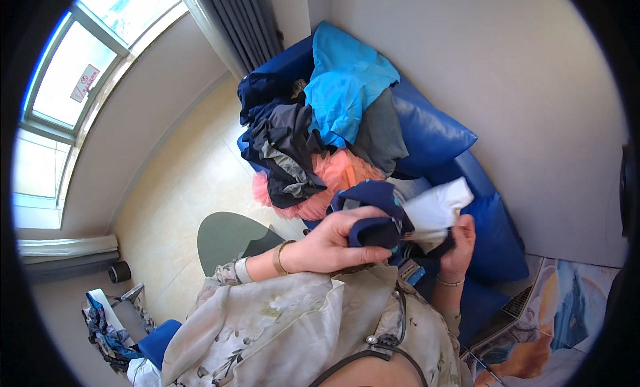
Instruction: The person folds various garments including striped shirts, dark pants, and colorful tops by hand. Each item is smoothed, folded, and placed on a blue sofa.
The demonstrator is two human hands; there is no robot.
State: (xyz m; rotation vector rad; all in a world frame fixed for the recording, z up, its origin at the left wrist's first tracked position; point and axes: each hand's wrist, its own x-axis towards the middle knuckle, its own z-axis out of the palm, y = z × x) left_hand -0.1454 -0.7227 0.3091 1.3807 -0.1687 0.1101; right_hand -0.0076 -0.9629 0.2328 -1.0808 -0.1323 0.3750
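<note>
My left hand (345, 239) grips a bundled dark navy cloth item (372, 207) with teal edging, its thumb along the lower fold. On the right, my right hand (460, 244) is raised beside a white cloth (437, 209), its fingers at the cloth's lower right edge. The white cloth touches or overlaps the navy bundle. Beyond my hands, clothes lie heaped on a blue sofa: a bright blue garment (345, 92), a grey cloth (382, 132), dark garments (290, 142) and a coral tulle piece (335, 179).
Blue cushions (432, 134) lean along the wall at the right. A dark green oval surface (225, 239) is left of my left forearm. At the lower left, more cloths (107, 332) hang over a chair-like item. Windows and grey curtains (242, 27) line the left.
</note>
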